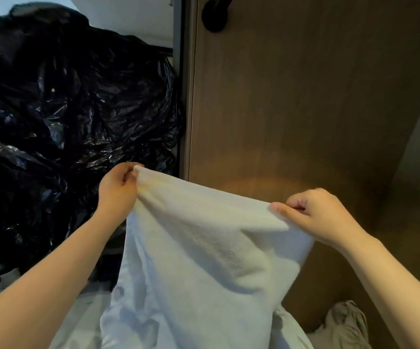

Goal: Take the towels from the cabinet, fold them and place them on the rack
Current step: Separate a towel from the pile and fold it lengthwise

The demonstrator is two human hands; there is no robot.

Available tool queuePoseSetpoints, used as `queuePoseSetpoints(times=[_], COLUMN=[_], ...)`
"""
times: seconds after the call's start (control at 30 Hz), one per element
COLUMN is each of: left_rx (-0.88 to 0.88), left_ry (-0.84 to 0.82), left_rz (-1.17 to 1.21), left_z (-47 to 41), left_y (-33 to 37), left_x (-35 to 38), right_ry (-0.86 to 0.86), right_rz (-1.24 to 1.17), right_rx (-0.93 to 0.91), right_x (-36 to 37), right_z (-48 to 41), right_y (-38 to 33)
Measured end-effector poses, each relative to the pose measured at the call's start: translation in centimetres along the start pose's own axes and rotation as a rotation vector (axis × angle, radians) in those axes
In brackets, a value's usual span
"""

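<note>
1 white towel [203, 248] is held up in front of the person, hanging from its top edge. 2 hands on it: L hand [118, 190] pinches the top-left corner w/ thumb + curled fingers; R hand [319, 217] pinches the top edge at the right, fingers curled in. Behind: 1 brown wood door [304, 96] w/ 1 black handle [215, 16] near the top. Left: heap of black plastic [65, 109], bag count unclear. Bottom right: 1 crumpled pale cloth [345, 321].

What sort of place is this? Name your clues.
Probably an indoor storage or laundry corner: wooden cabinet door, black plastic bags, white towel held up by left hand and right hand.
</note>
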State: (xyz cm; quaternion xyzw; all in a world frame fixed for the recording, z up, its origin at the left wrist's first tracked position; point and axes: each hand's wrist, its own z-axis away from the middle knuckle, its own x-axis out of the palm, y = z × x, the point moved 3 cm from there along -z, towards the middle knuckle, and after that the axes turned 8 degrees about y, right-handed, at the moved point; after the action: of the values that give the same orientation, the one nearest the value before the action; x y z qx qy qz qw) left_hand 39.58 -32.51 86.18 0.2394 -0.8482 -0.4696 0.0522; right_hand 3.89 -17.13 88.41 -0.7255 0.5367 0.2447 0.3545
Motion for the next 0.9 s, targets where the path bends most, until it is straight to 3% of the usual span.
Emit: queuePoseSetpoints(times=[0.17, 0.5, 0.7, 0.9], left_rx=[0.037, 0.092, 0.308, 0.303], left_ry=[0.049, 0.125, 0.145, 0.112], left_rz=[0.0, 0.023, -0.066, -0.062], left_z=[-1.1, -1.0, -0.9, 0.2], left_y=[1.6, 2.2, 3.4, 2.8], left_x=[-0.3, -0.7, -2.0, -2.0], right_ry=[0.172, 0.341, 0.446, 0.275], right_rz=[0.304, 0.314, 0.342, 0.49], right_rx=[-0.2, -0.37, -0.374, -0.315], right_x=[-2.9, -4.3, -4.5, -2.3], right_z=[-2.2, -2.9, -3.0, -2.4], right_y=[-1.2, -2.5, -2.5, -1.4])
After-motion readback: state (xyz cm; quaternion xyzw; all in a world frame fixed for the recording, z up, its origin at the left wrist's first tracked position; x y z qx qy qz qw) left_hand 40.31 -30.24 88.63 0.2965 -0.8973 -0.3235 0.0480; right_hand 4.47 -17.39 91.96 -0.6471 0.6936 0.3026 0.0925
